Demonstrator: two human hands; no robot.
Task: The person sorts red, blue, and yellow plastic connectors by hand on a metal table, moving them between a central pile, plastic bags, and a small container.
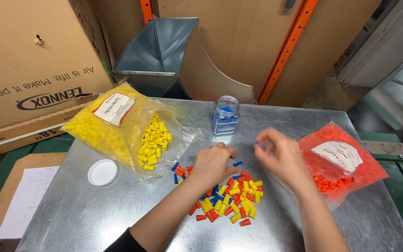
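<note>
Head view first, and we go from the left edge of the galvanised table (pixel 117 210). Off its left side we see a clipboard with a white sheet (pixel 24 200), and behind it a large cardboard box (pixel 29 56). On the table lies a white round lid (pixel 102 172). Just beside it sits an open clear bag of yellow wire connectors (pixel 113 128), some of them spilled toward its mouth. Behind the table stands a bent sheet-metal duct piece (pixel 173 51).

Near the middle we find a clear jar (pixel 225 115) holding blue connectors, standing upright with its top off. In front of it lies the mixed pile of connectors (pixel 232 198), yellow, orange and blue together.

Our left hand (pixel 213 163) rests palm down on the upper edge of that pile, fingers curled onto the pieces; we cannot tell whether it grips one. Our right hand (pixel 278 151) is raised just above the table, blurred, its fingertips pinched on a small blue connector (pixel 257 141). The two hands are near each other but not touching.

At the right lies a clear bag of orange connectors (pixel 341 163), close beside the right wrist.
</note>
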